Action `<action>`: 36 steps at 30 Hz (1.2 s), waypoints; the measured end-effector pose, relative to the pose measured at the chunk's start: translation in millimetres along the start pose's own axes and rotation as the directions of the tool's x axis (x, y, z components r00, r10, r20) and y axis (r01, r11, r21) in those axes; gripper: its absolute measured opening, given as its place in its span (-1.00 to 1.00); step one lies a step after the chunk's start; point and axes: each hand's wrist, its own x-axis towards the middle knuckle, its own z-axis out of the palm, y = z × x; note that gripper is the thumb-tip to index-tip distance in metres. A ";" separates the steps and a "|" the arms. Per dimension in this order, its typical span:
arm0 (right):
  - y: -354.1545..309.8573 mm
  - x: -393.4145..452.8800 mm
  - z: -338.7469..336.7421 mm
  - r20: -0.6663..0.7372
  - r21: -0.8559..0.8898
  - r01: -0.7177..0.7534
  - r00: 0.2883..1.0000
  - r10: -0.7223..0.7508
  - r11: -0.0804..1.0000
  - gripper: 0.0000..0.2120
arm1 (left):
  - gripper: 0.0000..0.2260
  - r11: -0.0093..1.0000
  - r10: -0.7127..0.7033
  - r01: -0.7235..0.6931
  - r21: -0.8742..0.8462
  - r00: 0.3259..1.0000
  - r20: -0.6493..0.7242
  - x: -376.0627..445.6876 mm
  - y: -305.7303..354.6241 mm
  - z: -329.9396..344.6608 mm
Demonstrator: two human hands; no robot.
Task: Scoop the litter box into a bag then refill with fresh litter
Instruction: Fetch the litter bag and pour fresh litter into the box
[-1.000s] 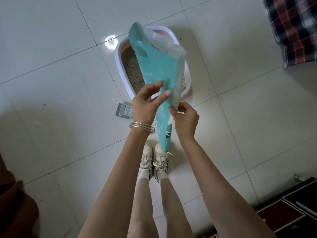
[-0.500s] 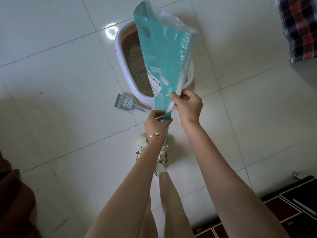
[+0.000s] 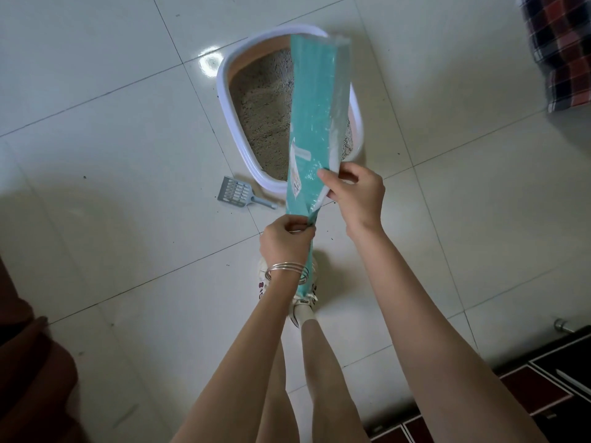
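Note:
A teal litter bag (image 3: pixel 315 110) hangs upside down over the white-rimmed litter box (image 3: pixel 230 123), its open end above the grey-beige litter (image 3: pixel 262 110) inside. My left hand (image 3: pixel 284 241) grips the bag's gathered lower part, bangles on the wrist. My right hand (image 3: pixel 355 193) pinches the bag's right edge a little higher up. The bag looks flat and mostly slack. Its far end covers the right side of the box.
A grey slotted scoop (image 3: pixel 238 197) lies on the white tiled floor left of the box's near end. My feet in white shoes (image 3: pixel 303 302) stand just behind the box. Plaid fabric (image 3: pixel 563 49) is at the top right, dark furniture (image 3: pixel 527 388) bottom right.
The bag has flattened out and tipped further over the box. My left hand slid from its side down to the gathered bottom and took hold there; my right hand kept its pinch.

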 end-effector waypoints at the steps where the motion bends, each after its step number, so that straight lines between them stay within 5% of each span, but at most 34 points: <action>1: 1.5 -2.2 -1.0 0.002 0.001 -0.007 1.000 0.006 1.000 -0.81 | -0.90 1.000 -0.003 0.003 0.007 1.000 0.009 -4.4 -1.0 -1.4; 13: 37.0 10.2 12.0 0.102 -0.042 -0.116 0.987 0.120 0.992 -0.93 | -0.87 0.991 -0.119 0.112 0.075 0.987 0.104 18.3 -24.1 -1.2; 20: 66.0 19.5 9.0 0.349 -0.185 -0.073 0.927 0.135 0.980 -0.62 | -0.90 0.987 -0.116 0.092 0.136 0.975 0.188 57.7 -6.4 5.2; 30: 97.6 -30.3 4.2 0.386 -0.174 -0.219 0.882 0.271 0.960 -0.59 | -0.88 0.988 -0.146 0.131 0.084 0.970 0.194 71.6 10.2 6.8; 36: 110.3 -40.6 23.5 0.222 -0.233 -0.180 0.947 0.232 0.956 -0.66 | -0.93 0.977 -0.207 0.214 -0.019 0.959 0.191 69.7 2.3 6.7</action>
